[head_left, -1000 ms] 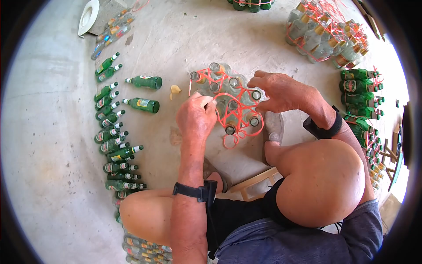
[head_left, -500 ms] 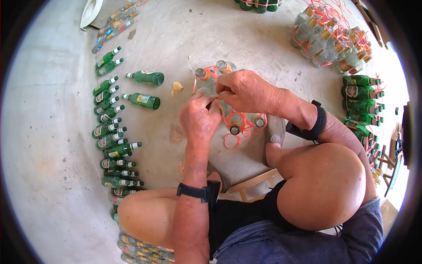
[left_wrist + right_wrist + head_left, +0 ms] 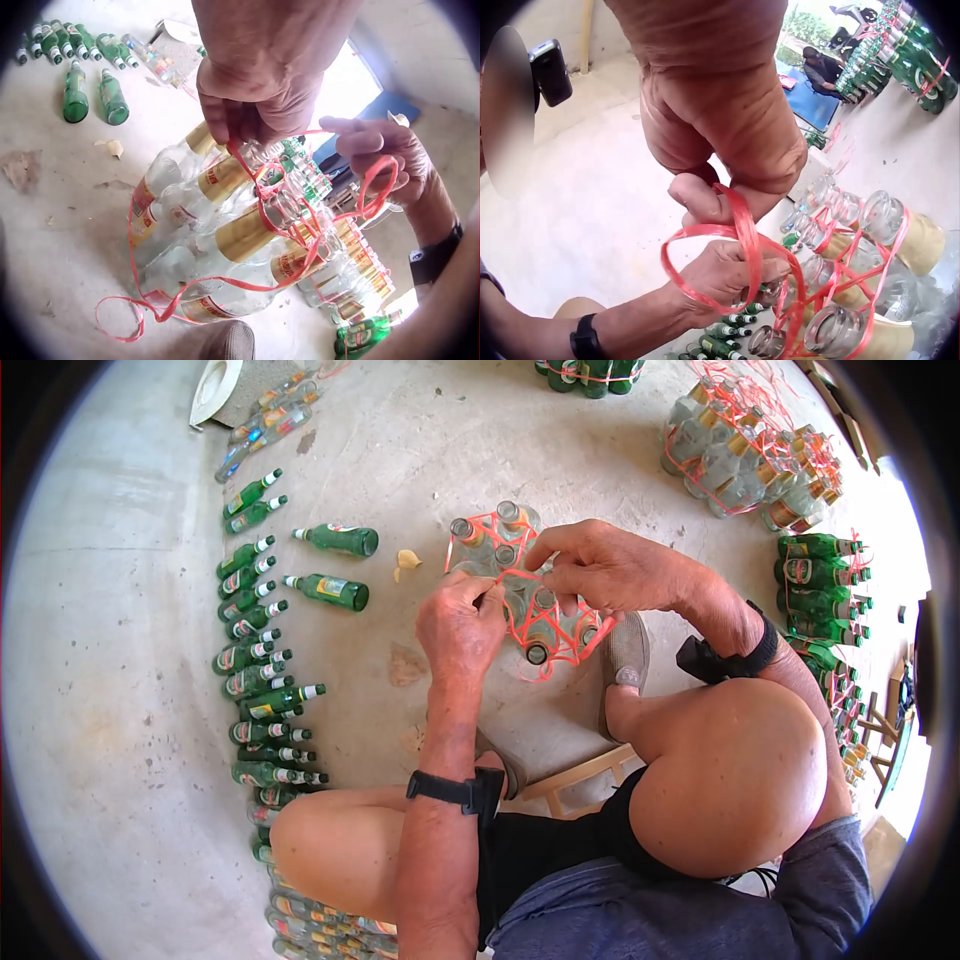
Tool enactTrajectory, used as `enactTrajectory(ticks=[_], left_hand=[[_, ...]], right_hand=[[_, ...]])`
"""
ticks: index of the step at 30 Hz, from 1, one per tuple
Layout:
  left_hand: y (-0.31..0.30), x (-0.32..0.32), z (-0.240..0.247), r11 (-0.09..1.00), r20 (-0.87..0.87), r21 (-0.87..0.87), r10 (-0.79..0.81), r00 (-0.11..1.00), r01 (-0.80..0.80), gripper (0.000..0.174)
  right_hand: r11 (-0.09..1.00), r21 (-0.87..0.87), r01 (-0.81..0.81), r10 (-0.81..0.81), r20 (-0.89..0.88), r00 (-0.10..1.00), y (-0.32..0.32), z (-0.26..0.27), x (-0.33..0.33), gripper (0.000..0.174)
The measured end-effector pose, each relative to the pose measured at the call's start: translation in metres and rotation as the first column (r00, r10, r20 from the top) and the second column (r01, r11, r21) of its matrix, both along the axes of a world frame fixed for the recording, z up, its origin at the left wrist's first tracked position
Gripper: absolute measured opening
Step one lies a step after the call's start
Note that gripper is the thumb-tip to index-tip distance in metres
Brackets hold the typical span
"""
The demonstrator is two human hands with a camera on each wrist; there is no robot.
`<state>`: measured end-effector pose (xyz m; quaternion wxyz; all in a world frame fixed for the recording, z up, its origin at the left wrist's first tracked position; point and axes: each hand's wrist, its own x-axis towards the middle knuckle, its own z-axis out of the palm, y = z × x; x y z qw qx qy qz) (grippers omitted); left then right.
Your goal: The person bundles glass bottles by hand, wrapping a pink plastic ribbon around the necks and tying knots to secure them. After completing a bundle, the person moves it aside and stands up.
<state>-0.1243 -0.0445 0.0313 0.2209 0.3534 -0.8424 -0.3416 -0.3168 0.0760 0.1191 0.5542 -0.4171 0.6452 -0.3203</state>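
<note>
A bundle of clear glass bottles (image 3: pixel 169 262) with gold neck labels stands upright on the floor between my feet. Red plastic strap (image 3: pixel 748 240) criss-crosses the bottle necks. Over the bundle's left side, my left hand (image 3: pixel 462 625) pinches a strand of the strap between thumb and fingers. My right hand (image 3: pixel 625 572) is above the right side of the bundle, its fingers bent and gripping the strap. A loose loop hangs from that hand in the right wrist view. In the left wrist view a strand runs from one hand to the other.
Two green bottles (image 3: pixel 328 590) lie left of the bundle, beyond them a long row of green bottles (image 3: pixel 245 622). Strapped clear bottles (image 3: pixel 725 460) stand at the back right, with green bottles (image 3: pixel 815 572) nearer. A shoe (image 3: pixel 627 650) is close beside the bundle.
My right hand moved left to meet the left hand over the bundle, then drew back right with strap in its fingers. My left hand keeps its pinch, shifting slightly right.
</note>
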Motion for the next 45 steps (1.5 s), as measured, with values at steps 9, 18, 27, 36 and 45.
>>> enactTrajectory(ticks=[9,18,27,36,45], left_hand=[[-0.001,-0.002,0.006,0.999,0.054,-0.033,-0.01,0.999,0.012,0.011],[-0.004,-0.001,-0.002,1.0,0.002,-0.021,-0.016,1.0,0.016,0.009],[-0.004,0.0,-0.006,0.999,-0.031,-0.039,-0.022,0.999,0.02,0.009],[-0.003,0.0,0.001,0.998,0.004,0.053,-0.022,1.0,0.021,0.009],[-0.001,0.001,-0.004,0.999,-0.085,0.041,-0.007,0.996,0.01,0.003]], right_hand=[[0.977,-0.208,-0.037,-0.038,-0.341,0.939,-0.003,-0.035,0.004,0.027],[0.985,0.075,-0.152,0.127,0.273,0.954,0.006,-0.02,0.008,0.028],[0.879,-0.181,-0.442,0.449,-0.001,0.894,0.037,-0.03,0.009,0.026],[0.995,-0.074,-0.072,0.08,0.119,0.99,0.013,-0.041,0.007,0.028],[0.994,-0.092,0.055,-0.056,-0.009,0.998,-0.028,-0.04,0.025,0.031]])
